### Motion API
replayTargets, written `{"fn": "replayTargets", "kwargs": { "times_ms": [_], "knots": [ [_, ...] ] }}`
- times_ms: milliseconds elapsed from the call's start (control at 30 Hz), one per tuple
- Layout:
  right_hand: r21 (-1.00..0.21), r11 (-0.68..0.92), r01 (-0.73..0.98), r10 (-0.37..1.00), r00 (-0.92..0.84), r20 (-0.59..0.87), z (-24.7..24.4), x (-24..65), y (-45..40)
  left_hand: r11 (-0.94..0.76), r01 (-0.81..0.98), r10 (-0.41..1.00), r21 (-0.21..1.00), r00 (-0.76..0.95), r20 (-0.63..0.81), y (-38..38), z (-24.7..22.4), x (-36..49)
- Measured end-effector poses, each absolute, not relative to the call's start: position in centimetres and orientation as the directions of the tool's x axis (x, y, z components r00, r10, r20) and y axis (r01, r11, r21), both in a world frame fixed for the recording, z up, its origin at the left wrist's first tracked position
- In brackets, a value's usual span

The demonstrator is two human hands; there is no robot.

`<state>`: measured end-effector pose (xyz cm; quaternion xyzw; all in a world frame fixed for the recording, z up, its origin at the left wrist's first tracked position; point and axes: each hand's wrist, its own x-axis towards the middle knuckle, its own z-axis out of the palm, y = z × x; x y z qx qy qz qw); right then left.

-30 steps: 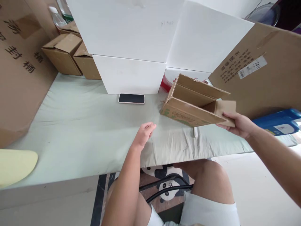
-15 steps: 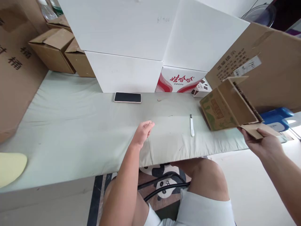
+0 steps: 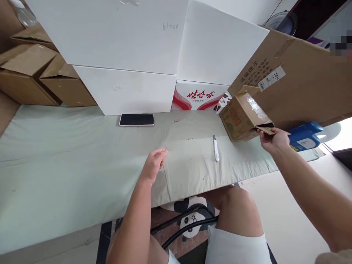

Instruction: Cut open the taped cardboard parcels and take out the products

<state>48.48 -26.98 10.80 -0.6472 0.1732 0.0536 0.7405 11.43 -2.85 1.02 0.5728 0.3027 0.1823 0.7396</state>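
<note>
On the right of the table, my right hand (image 3: 275, 141) grips a flap of a small brown cardboard box (image 3: 247, 117) with green print. The box stands tilted against a large cardboard sheet, its taped side facing up. My left hand (image 3: 155, 164) hovers over or rests on the cloth near the middle, fingers curled into a loose fist with nothing showing in it. Between the hands lies a white utility knife (image 3: 216, 148), blade end pointing away from me. A phone (image 3: 136, 120) with a dark screen lies beyond my left hand.
White boxes (image 3: 126, 91) form a wall at the back, one with red print (image 3: 200, 96). Brown cartons (image 3: 68, 86) stand back left. A large cardboard panel (image 3: 299, 80) and a blue bottle (image 3: 305, 135) are at the right. Pale cloth (image 3: 68, 165) covers the table.
My right hand has moved the box's open end inward, so its taped side now shows instead of its open inside. My left hand keeps its closed shape. The view has shifted to the right.
</note>
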Motion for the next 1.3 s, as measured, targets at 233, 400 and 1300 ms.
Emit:
{"fn": "replayTargets", "kwargs": {
  "times_ms": [233, 400, 1300],
  "knots": [
    [-0.966, 0.081, -0.245, -0.105, 0.962, -0.252, 10.8, 50.4, -23.4, 0.265, 0.099, 0.618, 0.959, 0.746, -0.248, -2.6, 0.4, 11.4],
    [-0.97, -0.067, -0.233, -0.033, 0.972, -0.231, 10.4, 52.2, -20.6, 0.243, 0.12, 0.619, 0.963, 0.745, -0.249, -2.5, 0.5, 11.7],
    [-0.691, -0.663, 0.289, 0.64, 0.698, -0.322, 6.2, 47.0, -6.5, 0.215, 0.059, 0.583, 0.975, 0.793, -0.177, -2.4, 1.1, 11.0]
  ]
}}
